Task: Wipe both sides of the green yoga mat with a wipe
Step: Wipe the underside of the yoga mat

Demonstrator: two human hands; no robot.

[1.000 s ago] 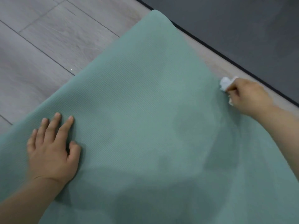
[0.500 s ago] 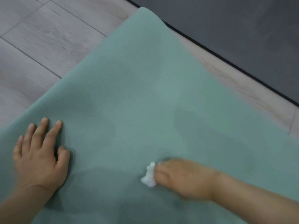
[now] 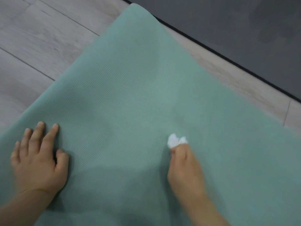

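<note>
Watching my right hand [image 3: 182, 162], it has swung from near the green foam yoga mat's [image 3: 130, 82] middle rightward, pinching the crumpled white wipe [image 3: 176, 141] against it; my left hand [image 3: 39, 159] stays flat, fingers spread, by the mat's left edge.

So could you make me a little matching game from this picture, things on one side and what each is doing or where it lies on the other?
Things:
1. left hand
2. right hand
3. wipe
4. dark mat

States:
A. small, white, bunched at the fingertips
B. lies beyond the green mat, across a strip of wood floor
C. flat, fingers spread, pressing on the green mat
D. pinches the wipe against the green mat

Pairs: 1-C, 2-D, 3-A, 4-B
</note>
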